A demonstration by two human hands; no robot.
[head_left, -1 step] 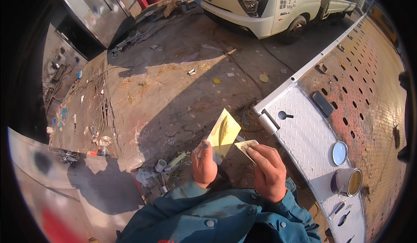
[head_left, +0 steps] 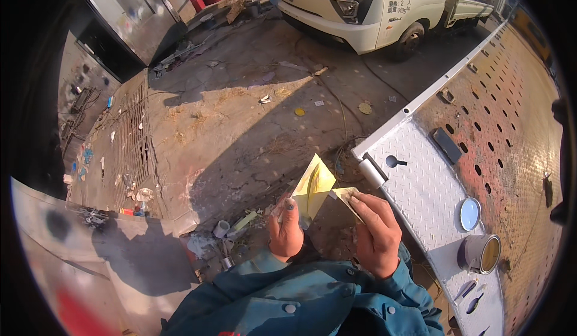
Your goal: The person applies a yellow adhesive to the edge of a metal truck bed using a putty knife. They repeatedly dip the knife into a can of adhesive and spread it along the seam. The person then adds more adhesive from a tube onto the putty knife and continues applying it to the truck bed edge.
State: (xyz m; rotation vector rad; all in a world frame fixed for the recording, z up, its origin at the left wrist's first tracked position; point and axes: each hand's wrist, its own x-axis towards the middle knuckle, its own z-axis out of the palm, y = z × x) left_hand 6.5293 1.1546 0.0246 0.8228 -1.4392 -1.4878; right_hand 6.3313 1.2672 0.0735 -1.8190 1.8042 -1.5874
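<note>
My left hand (head_left: 286, 235) is closed on a flat putty spreader (head_left: 305, 187), thumb up along its near edge. A curved ridge of yellow putty (head_left: 315, 178) lies across the spreader's face. Just to the right, my right hand (head_left: 378, 234) pinches a smaller putty-smeared spreader (head_left: 344, 195) between thumb and fingers. This smaller blade is tilted, its far-left corner close to the right edge of the left spreader. I cannot tell whether the two touch.
At right, a treadplate ramp (head_left: 415, 186) bears an open tin (head_left: 481, 253), its blue-looking lid (head_left: 469, 214) and a dark block (head_left: 446, 145). A white truck (head_left: 336, 17) stands ahead. Debris (head_left: 210, 246) and a floor grate (head_left: 135, 137) lie left.
My right hand has moved slightly right with its spreader, which now shows more edge-on. The left spreader has shifted a little to the right.
</note>
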